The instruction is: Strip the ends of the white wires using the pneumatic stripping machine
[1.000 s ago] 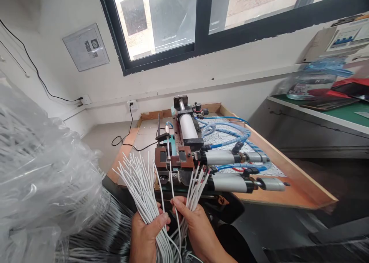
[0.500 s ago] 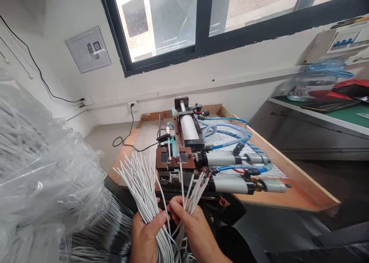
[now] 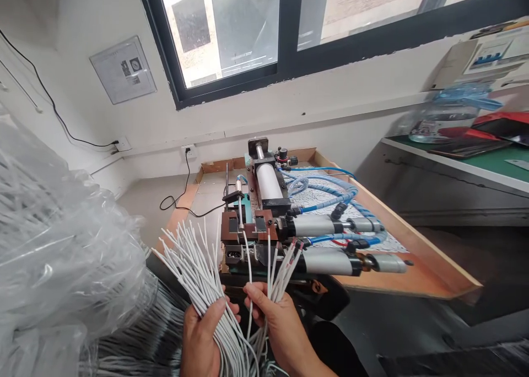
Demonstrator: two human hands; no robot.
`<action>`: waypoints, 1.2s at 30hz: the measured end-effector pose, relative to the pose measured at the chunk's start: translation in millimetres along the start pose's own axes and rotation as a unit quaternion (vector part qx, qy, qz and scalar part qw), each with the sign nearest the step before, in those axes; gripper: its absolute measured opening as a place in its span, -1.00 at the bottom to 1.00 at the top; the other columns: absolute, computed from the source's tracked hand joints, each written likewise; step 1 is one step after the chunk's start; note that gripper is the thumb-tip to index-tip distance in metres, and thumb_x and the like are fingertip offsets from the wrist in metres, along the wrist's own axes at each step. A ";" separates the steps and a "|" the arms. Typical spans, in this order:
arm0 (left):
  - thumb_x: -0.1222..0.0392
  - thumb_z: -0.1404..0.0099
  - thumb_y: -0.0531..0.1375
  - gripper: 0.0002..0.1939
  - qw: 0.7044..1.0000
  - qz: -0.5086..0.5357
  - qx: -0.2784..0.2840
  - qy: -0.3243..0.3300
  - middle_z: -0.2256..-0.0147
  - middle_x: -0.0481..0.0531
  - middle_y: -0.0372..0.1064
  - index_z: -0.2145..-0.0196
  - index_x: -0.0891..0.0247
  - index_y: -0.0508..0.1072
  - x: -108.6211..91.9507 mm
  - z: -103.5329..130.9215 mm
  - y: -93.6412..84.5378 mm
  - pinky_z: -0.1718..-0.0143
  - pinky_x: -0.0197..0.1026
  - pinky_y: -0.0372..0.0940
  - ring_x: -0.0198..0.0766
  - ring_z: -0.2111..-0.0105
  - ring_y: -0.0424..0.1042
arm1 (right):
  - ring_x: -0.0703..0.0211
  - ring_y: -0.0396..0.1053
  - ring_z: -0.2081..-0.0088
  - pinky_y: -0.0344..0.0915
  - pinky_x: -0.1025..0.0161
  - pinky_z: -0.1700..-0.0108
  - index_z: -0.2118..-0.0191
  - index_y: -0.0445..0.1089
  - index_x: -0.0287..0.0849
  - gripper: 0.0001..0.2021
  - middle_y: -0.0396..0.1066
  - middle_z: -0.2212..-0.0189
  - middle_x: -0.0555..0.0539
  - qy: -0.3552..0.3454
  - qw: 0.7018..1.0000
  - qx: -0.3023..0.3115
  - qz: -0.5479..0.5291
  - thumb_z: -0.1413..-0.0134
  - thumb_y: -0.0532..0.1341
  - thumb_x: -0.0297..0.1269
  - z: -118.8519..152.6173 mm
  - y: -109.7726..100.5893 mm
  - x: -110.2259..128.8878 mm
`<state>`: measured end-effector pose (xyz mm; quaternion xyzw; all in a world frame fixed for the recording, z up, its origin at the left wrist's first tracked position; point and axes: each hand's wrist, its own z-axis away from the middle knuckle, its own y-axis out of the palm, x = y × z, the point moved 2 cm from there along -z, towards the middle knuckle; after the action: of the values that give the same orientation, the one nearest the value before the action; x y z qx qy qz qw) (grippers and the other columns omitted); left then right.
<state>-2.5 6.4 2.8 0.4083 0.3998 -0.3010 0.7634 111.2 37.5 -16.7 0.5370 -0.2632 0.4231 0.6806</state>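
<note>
My left hand (image 3: 204, 333) is wrapped round a thick bundle of white cables (image 3: 194, 267), whose free ends fan out up and to the left. Close beside it, my right hand (image 3: 279, 322) grips a smaller bunch of white cables (image 3: 285, 272), some with reddish tips. One single white cable (image 3: 249, 261) stands at the fingertips of my right hand, its upper end in front of the brown clamp blocks of a pneumatic machine (image 3: 270, 185). The lower parts of both bunches run together below my hands.
Clear plastic wrapping (image 3: 61, 244) over more cables fills the left side. The machine sits in a wooden-edged tray (image 3: 433, 256) with blue air hoses (image 3: 326, 200). At the right, a green-topped shelf (image 3: 491, 159) holds a plastic jug (image 3: 446, 115). A window is behind.
The single cable has passed from between the hands to my right fingertips, and its end is up by the clamp blocks. My left hand and its bundle have shifted slightly left.
</note>
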 end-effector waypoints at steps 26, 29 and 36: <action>0.23 0.19 0.30 -0.86 0.997 -0.060 -0.028 0.041 0.65 0.05 0.45 0.62 0.34 0.46 5.4 -0.2 -5.8 0.56 -0.22 0.27 -0.24 0.64 0.36 | 0.37 0.13 0.66 0.01 0.38 0.58 0.48 0.42 -0.28 -0.69 0.32 0.65 0.00 -0.016 0.999 -0.010 0.034 0.28 0.30 -0.09 15.8 -6.1 1.9; 0.24 0.18 0.30 -0.86 0.998 -0.045 -0.037 0.039 0.66 0.06 0.45 0.61 0.35 0.45 5.5 -0.4 -6.3 0.56 -0.22 0.28 -0.22 0.61 0.39 | 0.39 0.10 0.68 -0.03 0.38 0.60 0.49 0.43 -0.28 -0.68 0.31 0.67 0.00 0.004 0.999 -0.001 0.041 0.33 0.31 -0.09 21.0 -12.4 -6.7; 0.26 0.18 0.31 -0.85 0.998 -0.039 -0.040 0.027 0.68 -0.02 0.40 0.59 0.34 0.42 5.7 1.0 -6.0 0.58 -0.23 0.29 -0.22 0.62 0.40 | 0.42 0.00 0.68 -0.11 0.39 0.60 0.60 0.38 -0.29 -0.69 0.22 0.73 0.05 0.030 0.997 0.021 0.069 0.31 0.29 -0.08 23.3 -15.9 -9.9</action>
<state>-4.0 1.9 -4.0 0.3693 0.4477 -0.3034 0.7557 122.1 11.3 -26.2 0.5190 -0.2696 0.4906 0.6460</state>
